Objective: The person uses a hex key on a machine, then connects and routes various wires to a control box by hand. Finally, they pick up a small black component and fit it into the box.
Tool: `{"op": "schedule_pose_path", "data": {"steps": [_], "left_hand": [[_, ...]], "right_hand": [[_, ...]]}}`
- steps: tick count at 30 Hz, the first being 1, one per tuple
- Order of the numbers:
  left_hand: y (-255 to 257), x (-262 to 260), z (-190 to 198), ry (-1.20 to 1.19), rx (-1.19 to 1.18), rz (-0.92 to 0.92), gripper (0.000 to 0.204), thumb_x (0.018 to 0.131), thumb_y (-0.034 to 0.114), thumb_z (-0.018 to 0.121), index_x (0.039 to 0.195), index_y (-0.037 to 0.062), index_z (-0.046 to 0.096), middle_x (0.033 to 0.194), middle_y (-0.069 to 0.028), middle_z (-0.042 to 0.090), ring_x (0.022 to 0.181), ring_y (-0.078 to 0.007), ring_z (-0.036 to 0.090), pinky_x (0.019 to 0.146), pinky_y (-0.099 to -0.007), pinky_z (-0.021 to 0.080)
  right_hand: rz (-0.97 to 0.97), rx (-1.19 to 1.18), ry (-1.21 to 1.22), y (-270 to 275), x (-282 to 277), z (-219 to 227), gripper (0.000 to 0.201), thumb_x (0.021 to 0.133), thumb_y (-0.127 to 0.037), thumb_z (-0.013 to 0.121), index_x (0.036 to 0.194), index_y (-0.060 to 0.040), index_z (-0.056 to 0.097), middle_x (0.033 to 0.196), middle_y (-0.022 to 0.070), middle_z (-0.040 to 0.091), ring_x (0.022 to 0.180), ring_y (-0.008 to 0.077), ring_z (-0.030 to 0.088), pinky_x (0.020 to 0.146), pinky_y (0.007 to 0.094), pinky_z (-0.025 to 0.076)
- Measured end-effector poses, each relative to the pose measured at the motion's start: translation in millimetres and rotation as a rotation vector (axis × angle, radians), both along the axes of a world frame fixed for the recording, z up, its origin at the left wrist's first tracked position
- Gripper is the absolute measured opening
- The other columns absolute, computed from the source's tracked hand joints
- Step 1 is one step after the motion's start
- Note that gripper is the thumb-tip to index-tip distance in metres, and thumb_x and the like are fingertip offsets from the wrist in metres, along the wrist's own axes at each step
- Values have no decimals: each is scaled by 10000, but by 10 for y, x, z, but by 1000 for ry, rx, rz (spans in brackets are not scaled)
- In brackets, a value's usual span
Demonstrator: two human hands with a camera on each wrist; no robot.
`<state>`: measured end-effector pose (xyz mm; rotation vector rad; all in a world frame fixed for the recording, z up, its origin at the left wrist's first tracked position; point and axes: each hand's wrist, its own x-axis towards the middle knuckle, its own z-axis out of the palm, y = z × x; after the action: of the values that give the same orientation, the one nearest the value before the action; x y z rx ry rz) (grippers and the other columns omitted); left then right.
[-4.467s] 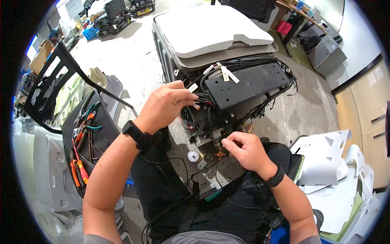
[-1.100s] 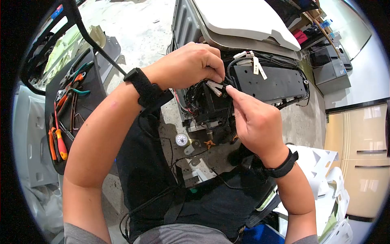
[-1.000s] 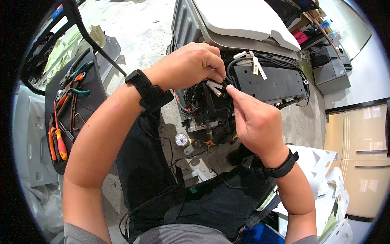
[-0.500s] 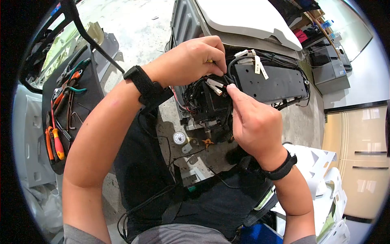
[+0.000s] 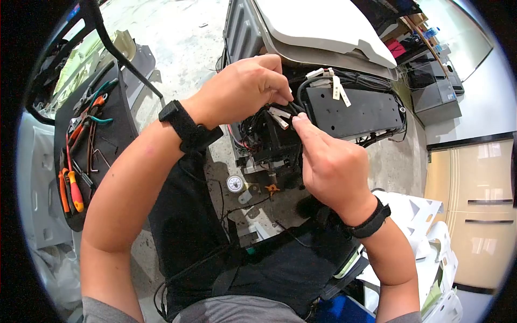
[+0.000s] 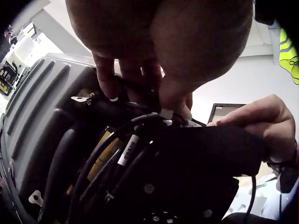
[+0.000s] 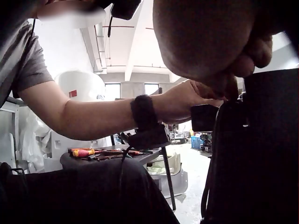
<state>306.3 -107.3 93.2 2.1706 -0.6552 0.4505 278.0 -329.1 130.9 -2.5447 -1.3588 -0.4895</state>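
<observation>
In the head view, my left hand [image 5: 242,86] reaches over the bundle of black cables [image 5: 295,106] beside a flat black metal cover [image 5: 353,110]. Its thumb and fingertips pinch a black cable in the bundle. From the other side my right hand [image 5: 335,169] meets it, thumb and forefinger gripping the cables a short way nearer to me. White labels [image 5: 280,117] hang on the wires between the two hands. In the left wrist view, the left fingers come down behind a looped cable [image 6: 100,154] with a white tag [image 6: 128,150]; the palm hides part of the grip.
A white-topped machine body [image 5: 323,32] stands behind the cables. On the left, pliers and a screwdriver [image 5: 75,191] lie on a black chair seat [image 5: 116,140]. White panels [image 5: 414,215] are piled at right. A round gauge [image 5: 235,184] and an orange part [image 5: 272,188] lie below.
Since the oldest frame, my right hand has risen to the cables and my left has shifted right. Over the last half second both hands move slightly left in view; a yellow bit at the left fingers disappears.
</observation>
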Motion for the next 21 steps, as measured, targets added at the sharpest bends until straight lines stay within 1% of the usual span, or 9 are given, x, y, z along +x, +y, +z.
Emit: {"op": "schedule_pose_path", "data": {"steps": [2,3,5,8,9,15,16,18,21], "left_hand": [[19,-29,23,-33,48,-11,83,796,75,713,863,34,687,843,-83,583,810,-250,625,724,-336,512],[28,-22,42,-34,49,-14,83,796,75,713,863,34,687,843,-83,583,810,-250,625,724,-336,512],[37,-6,66,-104,153,8,165,801,141,724,881,31,630,848,-102,580,835,-294,607,731,-368,497],[39,7,43,-145,199,14,213,807,180,724,887,40,585,851,-113,579,838,-328,591,723,-393,485],[17,6,33,-164,179,41,192,789,159,728,835,36,588,819,-106,574,812,-323,587,701,-395,480],[-52,-26,42,-204,138,91,201,735,115,737,738,21,560,743,-105,539,761,-318,566,665,-398,463],[-59,-35,48,-205,140,90,201,735,115,737,738,21,560,743,-105,539,761,-318,566,665,-398,463],[-75,-58,60,-194,158,122,201,732,108,738,738,22,556,744,-107,535,765,-317,566,663,-396,463],[-100,-99,90,-179,172,147,196,737,122,740,752,27,570,758,-105,542,785,-314,565,679,-392,463]], "right_hand": [[-1,4,-5,-10,5,-8,367,774,1,615,1137,-35,652,1010,123,709,720,245,691,594,322,535],[-1,4,-2,-16,1,-18,372,771,3,613,1139,-35,650,1006,123,710,718,247,690,591,323,534],[-11,-2,1,-4,-14,-7,379,769,1,612,1145,-35,647,1002,124,710,715,249,689,587,325,533],[-18,2,-2,-13,-10,-36,390,766,-5,613,1155,-33,640,996,125,710,708,251,687,581,329,531],[-9,13,-9,-8,-4,-42,394,766,-9,614,1159,-32,637,994,126,710,704,250,686,579,331,531],[-11,19,-4,-13,-6,-46,385,768,-17,611,1152,-29,642,983,129,710,700,248,687,578,332,531],[-11,20,-6,-18,1,-60,385,768,-17,611,1152,-29,642,983,129,710,700,248,687,578,332,531],[9,30,-52,-25,14,-94,372,737,-87,580,1092,-11,659,1070,153,697,595,207,669,542,307,531],[7,20,-76,-39,2,-124,357,766,-102,596,1106,-12,656,1075,153,695,601,209,672,543,308,532]]}}
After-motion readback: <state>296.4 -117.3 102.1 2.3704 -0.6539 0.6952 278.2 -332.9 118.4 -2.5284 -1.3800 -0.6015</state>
